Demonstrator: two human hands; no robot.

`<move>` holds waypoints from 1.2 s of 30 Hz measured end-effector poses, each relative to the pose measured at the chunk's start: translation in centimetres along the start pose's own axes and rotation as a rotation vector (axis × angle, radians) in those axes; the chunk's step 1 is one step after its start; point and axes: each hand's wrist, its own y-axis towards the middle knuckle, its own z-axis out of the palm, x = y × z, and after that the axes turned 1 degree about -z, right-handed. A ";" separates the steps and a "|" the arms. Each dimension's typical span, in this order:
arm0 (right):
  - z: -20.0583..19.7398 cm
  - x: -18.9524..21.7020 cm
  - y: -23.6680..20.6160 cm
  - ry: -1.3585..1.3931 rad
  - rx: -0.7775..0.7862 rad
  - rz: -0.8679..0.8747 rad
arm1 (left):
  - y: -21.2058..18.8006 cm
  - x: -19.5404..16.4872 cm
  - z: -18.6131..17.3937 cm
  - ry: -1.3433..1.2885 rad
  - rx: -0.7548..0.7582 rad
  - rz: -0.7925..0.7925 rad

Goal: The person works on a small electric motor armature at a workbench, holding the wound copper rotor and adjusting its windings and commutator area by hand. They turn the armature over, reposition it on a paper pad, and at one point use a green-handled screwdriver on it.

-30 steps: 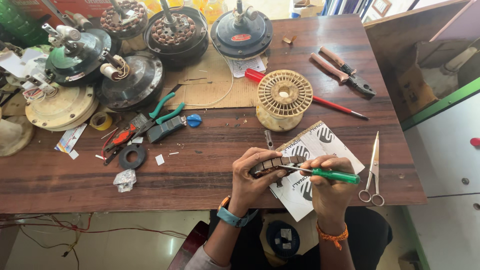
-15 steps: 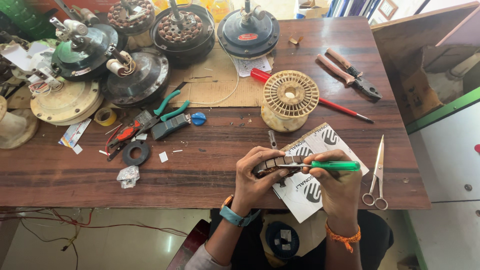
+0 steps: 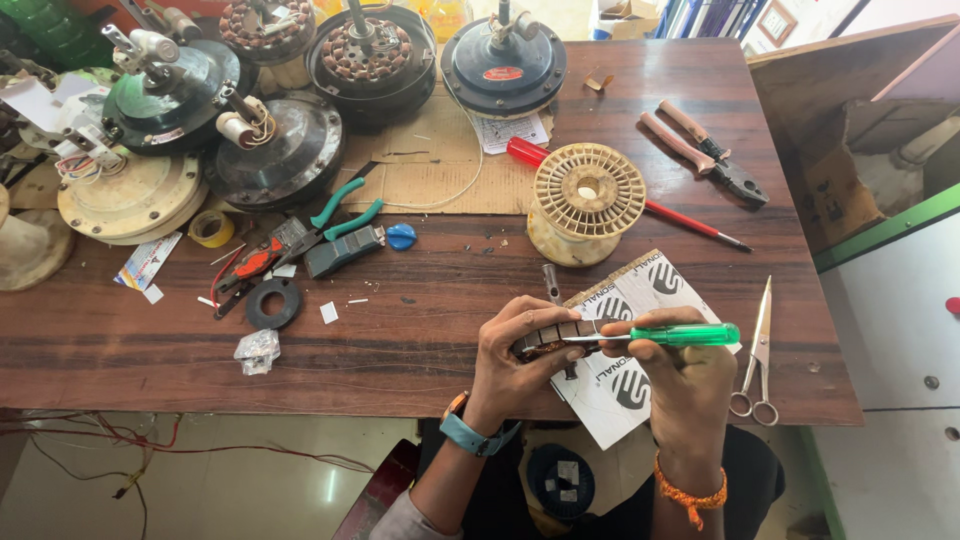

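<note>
Stator ring held over card, scissors beside.

The table was dark, grained wood with a dull sheen. The screwdriver had a glossy, see-through green plastic handle and a bare metal shaft. The scissors were shiny metal; the spool matt cream plastic.
</note>
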 end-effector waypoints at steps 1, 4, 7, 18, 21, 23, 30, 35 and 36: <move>0.3 0.0 -0.2 -0.010 -0.018 -0.003 | 0.0 0.1 0.0 -0.001 -0.003 -0.002; 1.0 0.3 -0.9 -0.108 0.013 0.035 | 0.1 0.1 0.0 0.013 0.013 0.040; 0.7 0.8 -1.6 -0.054 0.066 -0.037 | 0.2 -0.2 0.1 0.035 0.011 0.070; -0.5 0.5 -1.7 -0.008 -0.019 -0.161 | 0.4 -1.2 0.3 0.057 0.040 0.057; -0.4 0.3 -1.8 -0.090 -0.013 -0.164 | 0.4 -1.2 0.2 0.073 0.042 0.057; -0.5 0.2 -1.9 -0.107 0.014 -0.180 | 0.4 -1.2 0.2 0.078 0.044 0.056; -2.5 -0.9 -2.4 -0.105 0.070 -0.233 | 0.5 -1.1 0.3 0.082 0.051 0.061; -3.4 -2.5 -4.1 -0.126 0.034 -0.196 | 0.6 -0.9 0.3 0.026 0.028 0.054; -3.5 -2.7 -4.5 -0.134 0.047 -0.208 | 0.6 -0.9 0.3 0.000 0.024 0.033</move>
